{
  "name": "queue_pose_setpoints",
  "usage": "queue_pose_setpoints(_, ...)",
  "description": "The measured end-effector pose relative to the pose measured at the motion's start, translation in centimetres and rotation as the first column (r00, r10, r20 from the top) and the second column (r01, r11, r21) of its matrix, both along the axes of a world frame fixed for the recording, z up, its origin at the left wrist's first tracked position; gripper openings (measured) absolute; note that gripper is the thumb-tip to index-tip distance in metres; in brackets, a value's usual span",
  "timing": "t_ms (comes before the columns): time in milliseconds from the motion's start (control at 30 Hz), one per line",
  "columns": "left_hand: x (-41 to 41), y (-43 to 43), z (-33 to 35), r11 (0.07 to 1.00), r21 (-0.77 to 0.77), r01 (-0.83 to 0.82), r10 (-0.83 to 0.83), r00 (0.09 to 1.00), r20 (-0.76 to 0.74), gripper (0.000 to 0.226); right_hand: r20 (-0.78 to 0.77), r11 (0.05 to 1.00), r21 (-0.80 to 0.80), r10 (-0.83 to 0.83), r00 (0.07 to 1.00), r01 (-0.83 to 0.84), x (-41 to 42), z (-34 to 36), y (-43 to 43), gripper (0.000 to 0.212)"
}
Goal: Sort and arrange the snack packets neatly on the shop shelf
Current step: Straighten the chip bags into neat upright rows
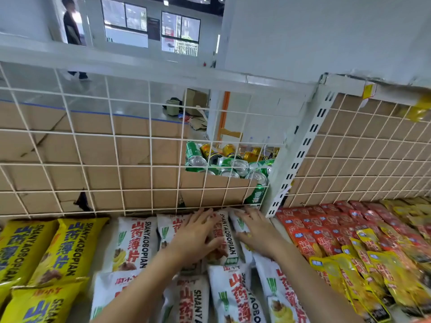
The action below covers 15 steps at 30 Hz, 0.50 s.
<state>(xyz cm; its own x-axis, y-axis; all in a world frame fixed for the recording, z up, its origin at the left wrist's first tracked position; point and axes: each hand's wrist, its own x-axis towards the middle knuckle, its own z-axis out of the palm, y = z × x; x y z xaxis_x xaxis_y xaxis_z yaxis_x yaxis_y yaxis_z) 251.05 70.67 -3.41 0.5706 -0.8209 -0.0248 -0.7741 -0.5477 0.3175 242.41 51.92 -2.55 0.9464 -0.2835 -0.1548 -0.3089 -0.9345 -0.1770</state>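
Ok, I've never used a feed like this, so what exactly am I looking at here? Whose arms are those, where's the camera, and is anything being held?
There is no machine here. Those are a person's two bare arms, seen from a single wide-angle camera worn on their head, which looks forward and down. Below is a shop shelf. In the middle lie white snack packets, with yellow snack packets to the left and small red sachets and yellow sachets to the right. Behind them stands a white wire mesh, with green and gold drink cans beyond it. The left hand and right hand both lie flat, fingers straight, on white packets in the back row by the mesh. They are pressing or pushing; neither grips anything.
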Motion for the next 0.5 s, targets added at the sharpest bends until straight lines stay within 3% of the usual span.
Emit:
queue_pose_setpoints(133, -0.3, -1.5, 0.1, 0.998, 0.069, 0.005, -0.001, 0.999, -0.05, 0.08, -0.045, 0.999, -0.026, 0.033, 0.998, -0.034, 0.5, -0.7, -0.5, 0.072)
queue_pose_setpoints(267, -0.5, -2.2, -0.4, 0.997, 0.073, -0.013, 0.015, 1.0, -0.019, 0.123, -0.028, 1.0, -0.01, 0.021, 0.999, -0.021, 0.8, -0.9, -0.7, 0.071)
queue_pose_setpoints(500, -0.6, -2.6, -0.8, 0.995, 0.082, -0.053, 0.056, 0.998, -0.025, 0.122, -0.013, 1.0, -0.001, 0.027, 1.0, -0.027, 0.8, -0.7, -0.6, 0.073)
